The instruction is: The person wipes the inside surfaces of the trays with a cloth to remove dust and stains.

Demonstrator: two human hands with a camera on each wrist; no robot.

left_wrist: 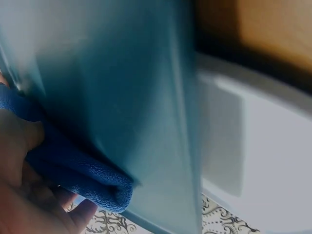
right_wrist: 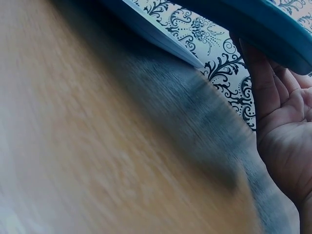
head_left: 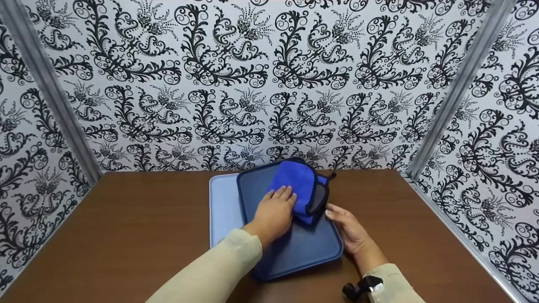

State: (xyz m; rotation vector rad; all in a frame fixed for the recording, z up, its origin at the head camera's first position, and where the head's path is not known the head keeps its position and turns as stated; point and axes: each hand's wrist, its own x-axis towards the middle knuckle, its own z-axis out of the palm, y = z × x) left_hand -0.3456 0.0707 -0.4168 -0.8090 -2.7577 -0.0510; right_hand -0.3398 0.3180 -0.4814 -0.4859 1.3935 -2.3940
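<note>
Dark-blue tray [head_left: 309, 248], mid-counter, carries a folded blue cloth [head_left: 294, 179] on its back-right part, seen from my remote post. At left, a light-blue tray [head_left: 226, 210] shows one long side, the dark one overlapping the rest. Next, the left hand [head_left: 271, 214] spreads nearly straight fingers over the cloth, which runs on past the fingertips toward the tray's back-right corner. The dark tray's long axis slants from the counter's back edge toward its front-right. At far right, the right hand [head_left: 351, 229] pinches the tray's right edge, fingers beneath it; the right wrist view shows me a gap between that edge and the counter [head_left: 147, 219]. I judge the key relation to be this: the cloth lies directly under the left hand, the nearer of the two, and back-left of the right one. Brown wood grain covers the counter. Grey metal posts [head_left: 48, 90] flank its left and right back corners, and white panels [head_left: 227, 84] with black scrollwork rise behind and beside it.
</note>
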